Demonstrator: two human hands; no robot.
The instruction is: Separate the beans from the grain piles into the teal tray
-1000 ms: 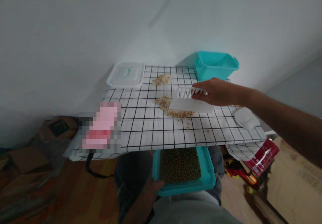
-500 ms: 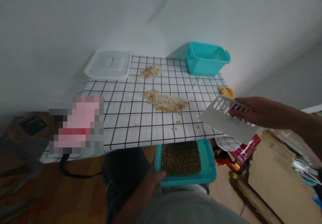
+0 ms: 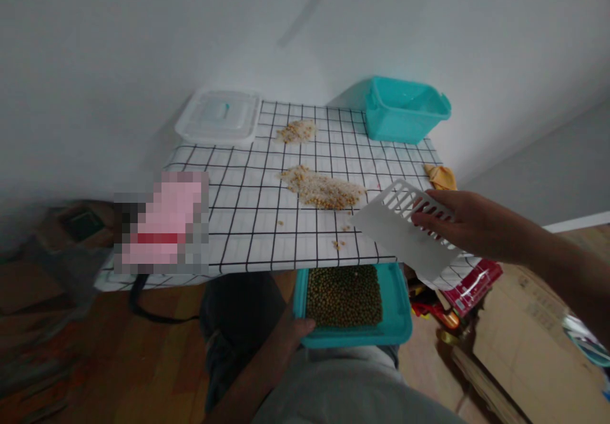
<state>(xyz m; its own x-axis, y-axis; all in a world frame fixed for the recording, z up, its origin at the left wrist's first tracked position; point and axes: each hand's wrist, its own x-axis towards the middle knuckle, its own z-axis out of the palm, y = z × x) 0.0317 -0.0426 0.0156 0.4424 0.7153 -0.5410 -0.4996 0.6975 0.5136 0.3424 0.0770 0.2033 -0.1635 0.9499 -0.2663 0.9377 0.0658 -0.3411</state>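
Observation:
My right hand (image 3: 464,224) grips a white plastic scraper (image 3: 403,230) with a slotted top edge, held tilted above the table's front right corner. Below the table's front edge, my left hand (image 3: 293,332) holds a teal container (image 3: 395,332) full of small green-brown beans (image 3: 343,295) by its left rim. Two heaps of pale grains lie on the black-and-white grid tablecloth (image 3: 238,214): a larger heap (image 3: 321,190) mid-table, just left of the scraper, and a smaller heap (image 3: 295,131) farther back. A few loose grains (image 3: 339,243) sit near the front edge.
A clear lidded box (image 3: 218,116) stands at the back left, a teal tub (image 3: 405,108) at the back right. A yellow cloth (image 3: 441,176) lies at the right edge. A blurred pink item (image 3: 164,224) sits front left. Cardboard boxes (image 3: 524,341) and red packaging (image 3: 471,284) crowd the floor at right.
My right hand lifted the scraper off the grain heap, swung it out to the right, and has now brought it back a little toward the table's front right corner. The camera view shifted.

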